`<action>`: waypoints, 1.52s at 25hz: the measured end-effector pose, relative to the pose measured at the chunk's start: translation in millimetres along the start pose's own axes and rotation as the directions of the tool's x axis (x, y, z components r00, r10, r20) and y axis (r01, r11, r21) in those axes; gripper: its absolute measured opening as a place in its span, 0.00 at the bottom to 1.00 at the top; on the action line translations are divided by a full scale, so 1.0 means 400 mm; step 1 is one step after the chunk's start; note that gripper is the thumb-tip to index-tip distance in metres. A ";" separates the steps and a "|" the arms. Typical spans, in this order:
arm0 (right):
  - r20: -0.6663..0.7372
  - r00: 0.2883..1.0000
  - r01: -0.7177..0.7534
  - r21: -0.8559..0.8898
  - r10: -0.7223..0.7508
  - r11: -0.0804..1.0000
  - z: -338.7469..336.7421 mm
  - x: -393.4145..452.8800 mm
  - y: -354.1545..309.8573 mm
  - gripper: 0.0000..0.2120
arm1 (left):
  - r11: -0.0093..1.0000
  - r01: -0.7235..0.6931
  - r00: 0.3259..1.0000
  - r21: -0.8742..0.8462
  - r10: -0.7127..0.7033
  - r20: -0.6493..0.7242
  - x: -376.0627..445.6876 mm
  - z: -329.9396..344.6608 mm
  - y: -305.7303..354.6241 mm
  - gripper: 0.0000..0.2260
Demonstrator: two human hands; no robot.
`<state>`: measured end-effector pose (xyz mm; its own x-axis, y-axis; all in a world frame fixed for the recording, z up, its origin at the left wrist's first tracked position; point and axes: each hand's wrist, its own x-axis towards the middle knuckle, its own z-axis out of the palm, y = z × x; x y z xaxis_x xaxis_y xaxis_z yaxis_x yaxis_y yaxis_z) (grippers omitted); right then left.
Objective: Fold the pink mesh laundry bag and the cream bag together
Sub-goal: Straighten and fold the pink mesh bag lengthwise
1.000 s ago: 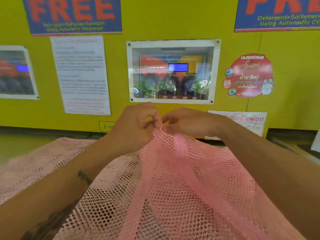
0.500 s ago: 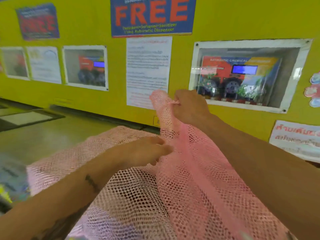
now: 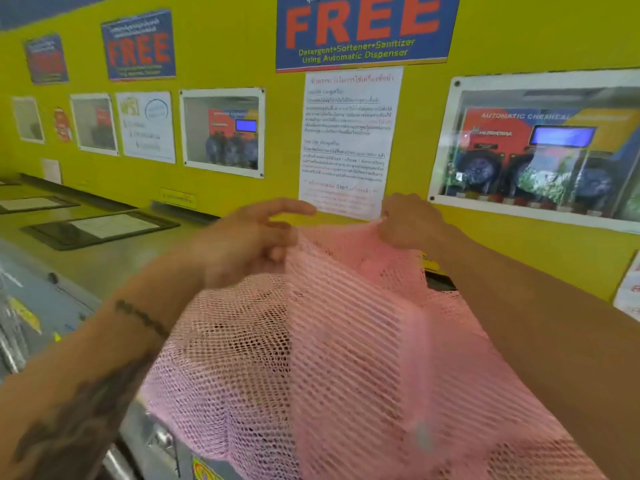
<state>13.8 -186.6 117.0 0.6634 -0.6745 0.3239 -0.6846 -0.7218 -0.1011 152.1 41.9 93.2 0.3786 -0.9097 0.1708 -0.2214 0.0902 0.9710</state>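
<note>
Mesh like this will be light, limp and easy to bunch, I'd judge: the pink laundry bag has no stiffness of its own, hangs in loose folds from its top edge, and its open weave should give fingers plenty to catch on, maybe too much, since a fingertip could snag a hole. I hold it up in front of me, before the yellow wall, with the rest draping down toward the bottom of the view over the grey machine top. The cream bag I cannot make out anywhere; it may lie under the mesh, but I can't tell.

For folding, I'd take it at the top edge, one hand at each corner, so the cloth hangs flat.

My right hand is closed, pinching the upper edge between thumb and fingers. My left hand is blurred and partly open: the forefinger points out straight and free, while the lower fingers touch the mesh edge. Whether they truly grip it, I cannot tell.
</note>
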 end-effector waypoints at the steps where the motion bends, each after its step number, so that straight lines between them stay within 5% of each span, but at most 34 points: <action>1: -0.001 1.000 -0.018 0.029 0.018 0.999 0.000 0.005 -0.003 0.05 | 0.996 0.052 0.995 0.074 -0.045 -0.086 0.017 -0.053 0.001 0.17; 4: 0.091 0.996 -0.011 0.051 0.007 0.999 0.030 0.015 -0.031 0.10 | 0.832 0.237 0.939 0.501 -0.063 -0.339 0.040 -0.167 -0.057 0.14; 6: 0.131 0.991 0.036 0.041 -0.041 0.999 0.062 0.014 -0.066 0.08 | 0.662 0.301 0.922 0.686 -0.018 -0.387 0.023 -0.187 -0.104 0.14; 10: 0.257 0.954 0.150 0.029 -0.153 0.988 0.143 0.023 -0.137 0.16 | 0.498 0.329 0.931 0.802 -0.028 -0.365 -0.064 -0.184 -0.155 0.12; 14: 0.349 0.906 0.251 0.015 -0.240 0.968 0.197 0.034 -0.185 0.19 | 0.341 0.329 0.942 0.881 -0.187 -0.279 -0.133 -0.174 -0.173 0.16; 20: 0.366 0.899 0.323 -0.187 -0.239 0.928 0.202 0.082 -0.207 0.14 | 0.418 0.311 0.949 0.854 -0.094 -0.300 -0.139 -0.171 -0.223 0.04; 23: 0.248 0.939 0.294 -0.220 -0.238 0.930 0.186 0.119 -0.209 0.12 | 0.499 0.289 0.942 0.817 0.004 -0.336 -0.141 -0.198 -0.213 0.10; 26: 0.074 0.967 0.252 -0.103 -0.245 0.962 0.203 0.156 -0.217 0.07 | 0.584 0.318 0.884 0.747 0.101 -0.456 -0.132 -0.264 -0.190 0.06; 31: 0.301 0.904 0.303 0.049 -0.303 0.952 0.270 0.194 -0.261 0.13 | 0.378 0.492 0.860 0.784 -0.069 -0.506 -0.137 -0.337 -0.221 0.06; 34: 0.222 0.942 0.241 0.075 -0.252 0.967 0.289 0.210 -0.271 0.14 | 0.470 0.450 0.876 0.759 -0.069 -0.477 -0.119 -0.331 -0.246 0.09; 38: 0.228 0.956 0.177 0.055 -0.185 0.983 0.334 0.245 -0.268 0.14 | 0.462 0.391 0.901 0.796 -0.017 -0.433 -0.067 -0.312 -0.272 0.17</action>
<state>192.8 -195.9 33.8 0.8300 -0.5462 0.1134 -0.5383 -0.8375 -0.0937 278.4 107.0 3.8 0.7338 -0.6461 0.2099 -0.6698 -0.6366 0.3822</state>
